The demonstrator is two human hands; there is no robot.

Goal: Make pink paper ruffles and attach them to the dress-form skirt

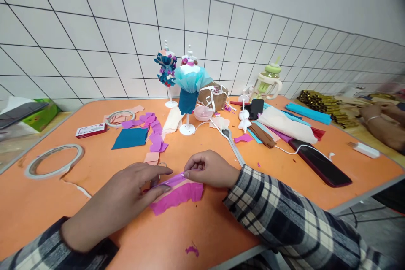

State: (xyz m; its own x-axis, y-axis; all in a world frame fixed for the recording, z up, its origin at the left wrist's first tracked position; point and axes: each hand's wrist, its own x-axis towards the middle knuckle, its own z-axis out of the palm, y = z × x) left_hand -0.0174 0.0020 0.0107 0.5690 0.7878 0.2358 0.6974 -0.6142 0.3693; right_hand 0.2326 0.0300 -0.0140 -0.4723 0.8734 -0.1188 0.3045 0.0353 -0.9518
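A magenta strip of crepe paper point(179, 197) lies in front of me near the table's front, with a lighter purple fold along its upper edge. My left hand point(129, 187) holds its left end, the thumb pressed on the paper and the index finger stretched above. At the fold's right end, my right hand point(210, 168) pinches the edge between thumb and curled fingers. Just behind the left fingertips shows part of a thin ring-shaped thing. Beyond lie purple paper pieces point(155, 138), a peach piece point(152, 158) and a blue sheet point(129, 138).
Two small dress forms stand at the back, one in a blue paper dress point(189, 100). Tape rolls point(31, 168) and a small box point(91, 130) are left. Rightward are a phone point(322, 164), scissors-like grey handle point(234, 147), paper rolls point(286, 124) and a bottle point(267, 84). Another person's hand point(382, 124) shows far right.
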